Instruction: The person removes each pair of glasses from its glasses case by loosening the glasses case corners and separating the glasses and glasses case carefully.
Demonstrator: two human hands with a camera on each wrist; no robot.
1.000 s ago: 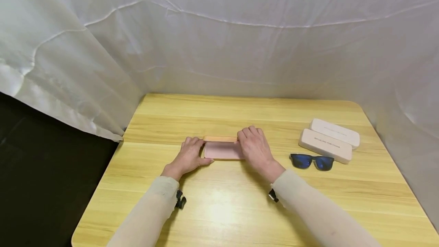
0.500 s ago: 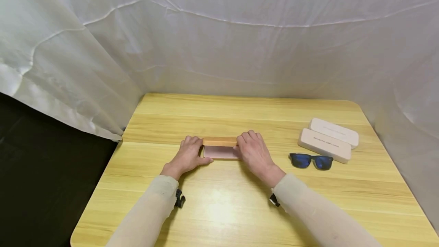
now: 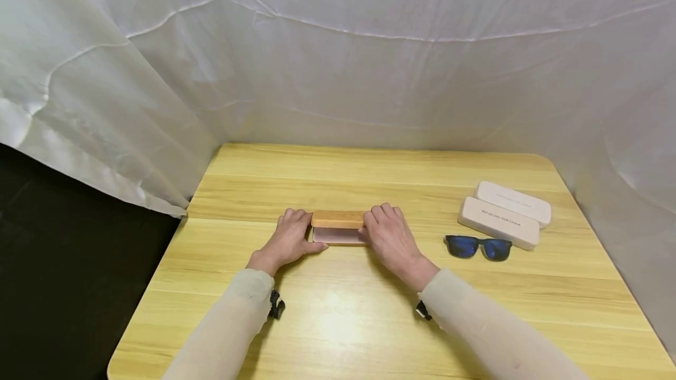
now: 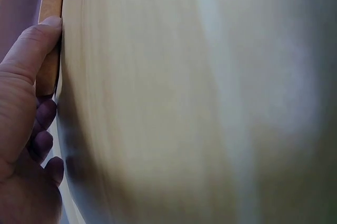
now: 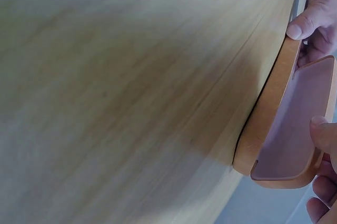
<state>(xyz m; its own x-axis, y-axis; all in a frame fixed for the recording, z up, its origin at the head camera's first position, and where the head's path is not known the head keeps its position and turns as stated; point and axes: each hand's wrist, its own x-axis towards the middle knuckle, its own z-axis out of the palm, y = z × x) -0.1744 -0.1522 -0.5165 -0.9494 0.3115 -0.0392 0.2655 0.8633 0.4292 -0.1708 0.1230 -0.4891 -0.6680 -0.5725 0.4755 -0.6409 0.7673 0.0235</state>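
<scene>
A tan glasses case (image 3: 338, 220) with a pink lining (image 3: 338, 236) lies at the middle of the wooden table (image 3: 338, 321). Its lid is tilted low over the base, and a narrow strip of lining still shows. My left hand (image 3: 302, 230) grips the case's left end, thumb along the front. My right hand (image 3: 372, 224) holds the right end, fingers curled over the lid. In the right wrist view the case (image 5: 266, 113) stands partly open, showing the pink lining (image 5: 300, 124). The left wrist view has my thumb (image 4: 31, 50) against the case's edge (image 4: 51, 19).
Dark sunglasses with blue lenses (image 3: 478, 247) lie on the table to the right of my right hand. Behind them are two closed white cases (image 3: 499, 223) (image 3: 513, 204). White sheeting (image 3: 338, 63) walls in the table at the back and sides.
The case lid has swung down towards the base, so much less of the pink lining shows. My right hand came down with it. The left hand stayed put.
</scene>
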